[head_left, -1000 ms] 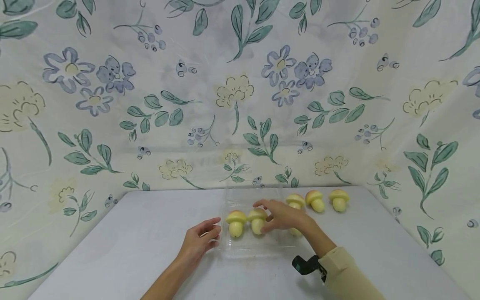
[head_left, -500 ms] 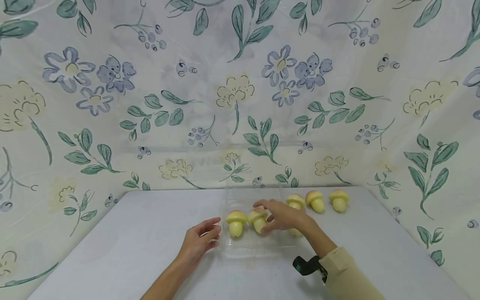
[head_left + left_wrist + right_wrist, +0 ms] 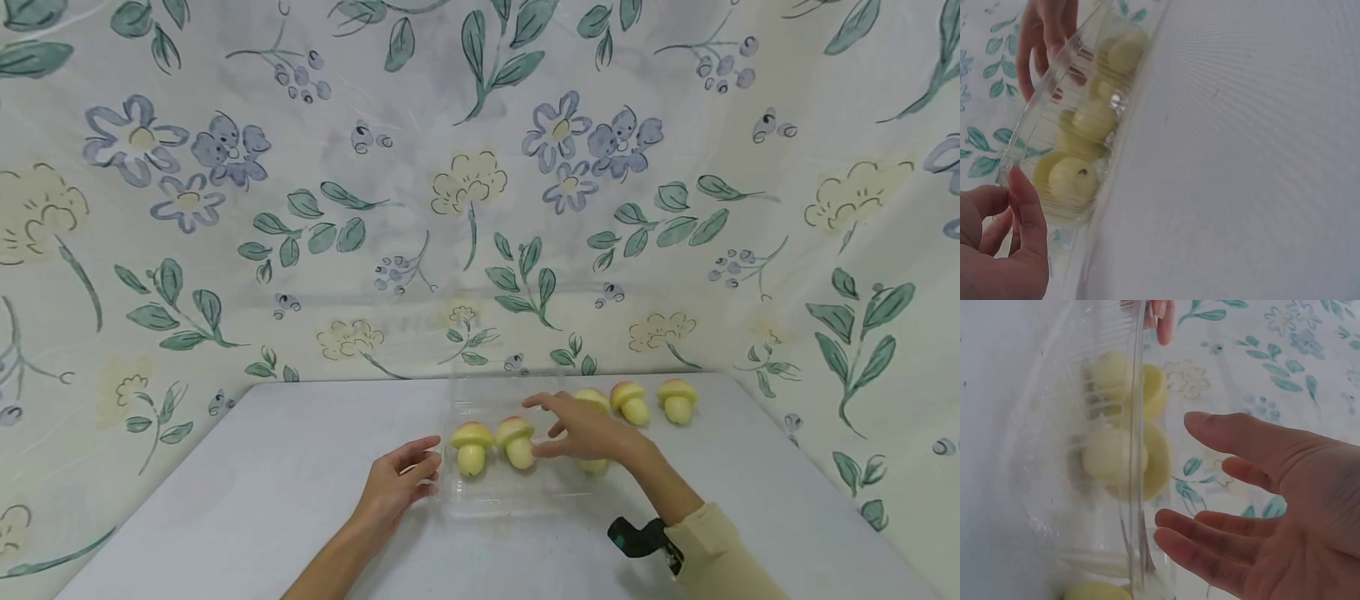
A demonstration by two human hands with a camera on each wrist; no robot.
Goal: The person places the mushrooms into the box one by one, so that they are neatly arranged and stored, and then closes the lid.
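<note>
Two yellow mushroom-shaped pieces, the left one (image 3: 471, 450) and the right one (image 3: 516, 440), lie side by side in a clear plastic container (image 3: 517, 504). At the container's left side, my left hand (image 3: 401, 479) pinches the rim between thumb and fingers, plainest in the left wrist view. My right hand (image 3: 588, 429) hangs over the container's right part, just right of the second mushroom. Its fingers (image 3: 1210, 540) are spread and hold nothing in the right wrist view.
Behind the right hand are two more mushrooms, a rear one (image 3: 592, 398) and a front one (image 3: 595, 467), both partly hidden. Farther right on the white table (image 3: 300, 450) lie a tilted mushroom (image 3: 632, 403) and an upright-looking one (image 3: 678, 402). Floral cloth (image 3: 420, 250) hangs behind.
My right hand has let go of the second mushroom and drawn back to the right. That mushroom has tilted slightly, its stem swinging right. My left hand has stayed in place.
</note>
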